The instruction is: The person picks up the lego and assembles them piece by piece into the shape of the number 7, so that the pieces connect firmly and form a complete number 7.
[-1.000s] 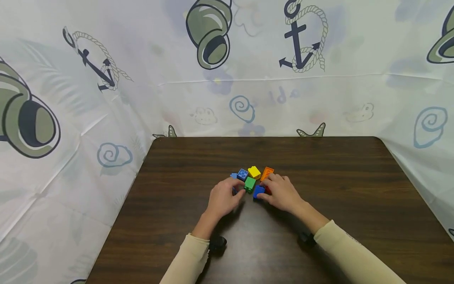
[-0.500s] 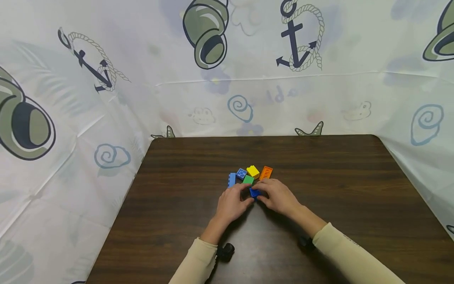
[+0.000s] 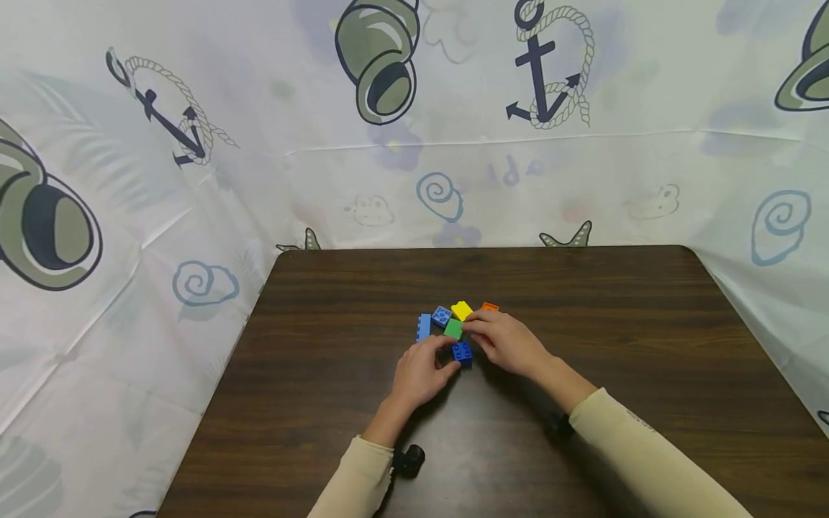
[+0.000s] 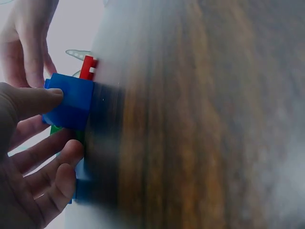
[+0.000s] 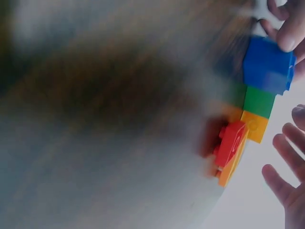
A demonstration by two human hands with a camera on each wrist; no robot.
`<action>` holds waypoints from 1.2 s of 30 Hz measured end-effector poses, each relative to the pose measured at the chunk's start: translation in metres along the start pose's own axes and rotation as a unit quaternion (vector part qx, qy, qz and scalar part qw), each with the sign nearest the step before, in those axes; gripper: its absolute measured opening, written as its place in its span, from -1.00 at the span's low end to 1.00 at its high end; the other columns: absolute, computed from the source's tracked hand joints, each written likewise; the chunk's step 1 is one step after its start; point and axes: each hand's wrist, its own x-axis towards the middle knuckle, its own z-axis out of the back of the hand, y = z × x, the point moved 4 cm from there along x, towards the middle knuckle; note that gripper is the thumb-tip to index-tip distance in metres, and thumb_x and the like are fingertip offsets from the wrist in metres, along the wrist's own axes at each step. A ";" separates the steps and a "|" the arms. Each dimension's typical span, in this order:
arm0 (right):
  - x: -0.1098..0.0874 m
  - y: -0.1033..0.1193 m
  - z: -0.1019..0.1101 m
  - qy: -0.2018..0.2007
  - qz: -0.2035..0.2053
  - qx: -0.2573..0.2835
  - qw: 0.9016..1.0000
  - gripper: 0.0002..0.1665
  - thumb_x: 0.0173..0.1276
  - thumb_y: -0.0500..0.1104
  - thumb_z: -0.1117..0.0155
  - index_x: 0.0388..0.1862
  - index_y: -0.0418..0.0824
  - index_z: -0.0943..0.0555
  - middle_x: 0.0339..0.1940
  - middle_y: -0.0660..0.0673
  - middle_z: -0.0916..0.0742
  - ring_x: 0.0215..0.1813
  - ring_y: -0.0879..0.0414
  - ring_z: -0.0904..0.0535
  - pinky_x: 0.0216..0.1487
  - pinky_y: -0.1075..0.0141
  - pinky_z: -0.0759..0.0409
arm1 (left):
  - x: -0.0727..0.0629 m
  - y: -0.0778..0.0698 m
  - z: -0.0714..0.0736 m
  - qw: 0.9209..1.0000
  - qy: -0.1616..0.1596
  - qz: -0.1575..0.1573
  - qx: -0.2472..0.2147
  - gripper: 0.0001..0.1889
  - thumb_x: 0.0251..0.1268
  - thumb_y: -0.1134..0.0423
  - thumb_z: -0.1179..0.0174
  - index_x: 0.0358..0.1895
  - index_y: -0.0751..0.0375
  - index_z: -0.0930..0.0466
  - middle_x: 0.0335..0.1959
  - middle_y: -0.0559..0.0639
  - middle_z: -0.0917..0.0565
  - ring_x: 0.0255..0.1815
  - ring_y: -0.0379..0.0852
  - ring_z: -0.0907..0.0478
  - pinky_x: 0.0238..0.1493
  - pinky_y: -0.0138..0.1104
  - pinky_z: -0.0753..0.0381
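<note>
My left hand (image 3: pixel 421 370) pinches a dark blue toy building block (image 3: pixel 462 352) at the near side of a small cluster. In the left wrist view the thumb presses one face of that block (image 4: pixel 71 100), while the other fingers curl loosely below. Just to the right, my right hand (image 3: pixel 512 342) hovers over the cluster with its fingers apart and nothing between them. Beneath it lie a red block (image 5: pixel 231 143) and an orange block (image 3: pixel 490 307), partly hidden by the hand in the head view. A green block (image 3: pixel 453 329) sits behind the dark blue one.
A yellow block (image 3: pixel 462 311), a square light blue block (image 3: pixel 442 316) and a longer light blue block (image 3: pixel 424 327) complete the cluster's back and left. All lie on a dark wooden table (image 3: pixel 311 403). A printed white curtain (image 3: pixel 259 93) hangs behind.
My left hand has moved right from beside the green block to the dark blue block. My right hand has left the dark blue block, which sits further left, and shifted back toward the orange one.
</note>
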 end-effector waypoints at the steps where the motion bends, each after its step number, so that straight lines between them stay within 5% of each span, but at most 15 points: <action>1: 0.002 -0.001 -0.001 -0.001 0.017 -0.008 1.000 -0.63 0.28 -0.27 -0.39 0.08 -0.17 -0.68 0.08 -0.10 -0.67 0.09 -0.02 -0.59 0.16 0.06 -0.53 | 0.000 0.001 0.000 1.000 0.001 0.000 -0.001 -0.60 0.20 0.04 -0.39 0.11 -0.05 -0.63 -0.18 -0.13 -0.66 -0.51 -0.32 -0.44 -0.50 -0.38 -0.43; 7: 0.014 -0.002 -0.012 0.035 0.106 -0.066 0.991 -0.36 0.21 -0.38 -0.40 0.30 -0.18 -0.53 0.30 -0.15 -0.56 0.32 -0.08 -0.45 0.29 -0.03 -0.39 | 0.000 0.003 0.001 1.000 0.005 0.001 0.005 -0.59 0.19 0.03 -0.38 0.11 -0.04 -0.62 -0.23 -0.15 -0.65 -0.51 -0.35 -0.45 -0.50 -0.38 -0.43; 15: 0.020 -0.002 -0.024 0.084 0.115 -0.122 0.982 -0.33 0.26 -0.31 -0.37 0.35 0.00 -0.50 0.28 -0.09 -0.56 0.31 -0.05 -0.43 0.29 -0.06 -0.38 | -0.001 0.001 0.003 1.000 0.005 -0.002 0.005 -0.62 0.17 0.05 -0.39 0.07 -0.05 -0.62 -0.30 -0.14 -0.62 -0.52 -0.33 -0.43 -0.52 -0.36 -0.42; 22: 0.021 -0.001 -0.025 0.053 0.123 -0.148 0.980 -0.46 0.20 -0.27 -0.44 0.19 -0.02 -0.62 0.11 -0.09 -0.60 0.18 -0.06 -0.48 0.27 -0.07 -0.35 | 0.000 0.002 0.002 1.000 0.009 -0.005 0.004 -0.60 0.16 0.09 -0.39 0.08 -0.03 -0.60 -0.17 -0.12 -0.65 -0.51 -0.30 -0.44 -0.51 -0.36 -0.43; 36: 0.018 -0.003 -0.014 0.008 0.123 -0.094 0.988 -0.53 0.16 -0.22 -0.50 0.07 -0.12 -0.62 0.07 -0.05 -0.65 0.17 -0.03 -0.53 0.28 -0.04 -0.37 | 0.003 0.002 -0.002 1.000 0.015 0.015 -0.024 -0.50 0.08 -0.05 -0.45 0.09 -0.11 -0.54 0.01 -0.20 -0.66 -0.44 -0.29 -0.51 -0.35 -0.28 -0.50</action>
